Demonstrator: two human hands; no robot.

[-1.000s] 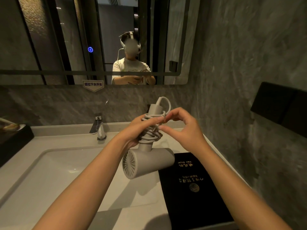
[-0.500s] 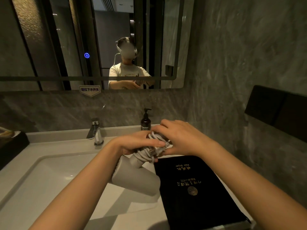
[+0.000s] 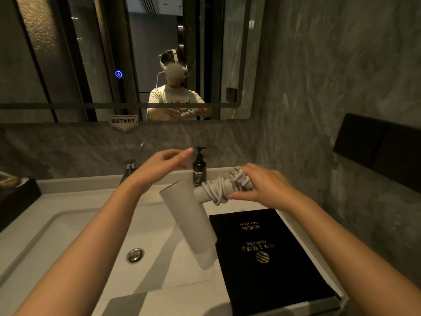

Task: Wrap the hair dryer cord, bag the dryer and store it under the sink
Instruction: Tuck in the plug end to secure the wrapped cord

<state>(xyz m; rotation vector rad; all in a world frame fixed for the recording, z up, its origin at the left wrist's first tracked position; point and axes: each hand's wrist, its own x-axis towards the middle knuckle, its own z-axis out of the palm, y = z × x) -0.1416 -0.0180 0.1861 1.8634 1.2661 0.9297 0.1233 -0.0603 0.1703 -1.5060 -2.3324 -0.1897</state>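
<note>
The hair dryer [image 3: 191, 222] hangs in the air above the right side of the sink [image 3: 75, 226], its barrel slanting down toward the basin and its handle pointing right and slightly up. The cord [image 3: 217, 190] is coiled in loops around that handle, with the plug [image 3: 239, 176] at the far end of it, prongs poking up. The right hand [image 3: 262, 185] closes around the handle's end over the coils, thumb underneath, carrying the whole dryer. The left hand [image 3: 164, 165] floats above the sink's back edge, clear of the dryer, fingers loosely spread and holding nothing. Right of the sink, flat on the counter, lies a black bag [image 3: 268, 258] (gold lettering reads "Hair Dryer"), just under the barrel's lower end. Behind the sink stand a dark pump bottle [image 3: 199, 169] and, to its left, the faucet [image 3: 129, 167].
</note>
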